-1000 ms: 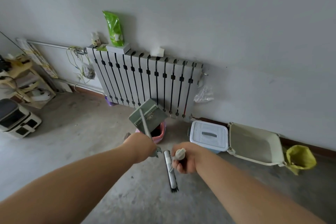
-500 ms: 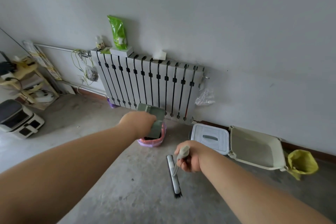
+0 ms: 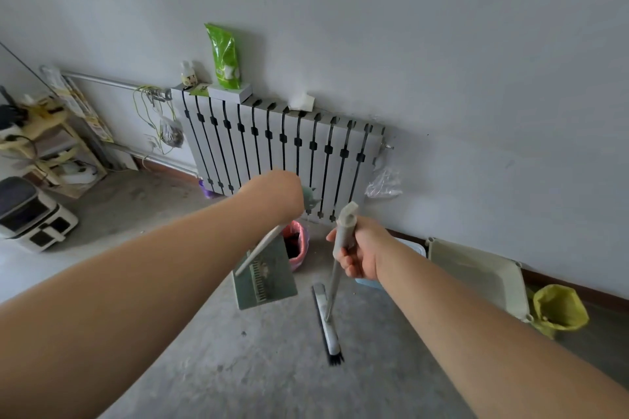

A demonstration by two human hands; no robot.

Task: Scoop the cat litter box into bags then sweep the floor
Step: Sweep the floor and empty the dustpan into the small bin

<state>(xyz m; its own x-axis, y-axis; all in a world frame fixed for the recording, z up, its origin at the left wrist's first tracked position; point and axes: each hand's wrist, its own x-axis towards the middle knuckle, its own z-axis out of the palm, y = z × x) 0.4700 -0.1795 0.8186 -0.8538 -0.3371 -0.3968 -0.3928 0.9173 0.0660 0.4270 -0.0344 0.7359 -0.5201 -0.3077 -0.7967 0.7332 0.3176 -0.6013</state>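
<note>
My left hand (image 3: 277,194) grips the top of the handle of a grey-green dustpan (image 3: 265,277), which hangs tilted over the concrete floor with its pan facing me. Just behind the pan stands a small bin lined with a pink bag (image 3: 296,243), dark matter inside. My right hand (image 3: 360,248) holds the grey handle of a broom (image 3: 328,320) near its top; the broom head with black bristles rests on the floor. At the right, the cream litter box (image 3: 476,274) lies by the wall, a yellow bag (image 3: 558,309) at its corner.
A white radiator (image 3: 282,146) with a green pouch on top lines the wall. A white lidded bin (image 3: 413,247) sits partly hidden behind my right wrist. A clear plastic bag (image 3: 383,182) hangs from the radiator's end. A white appliance (image 3: 30,214) and a yellow shelf (image 3: 44,136) stand at the left.
My left hand has lifted and moved right, and the dustpan has swung down from over the pink bin toward the floor. My right hand has raised the broom handle more upright.
</note>
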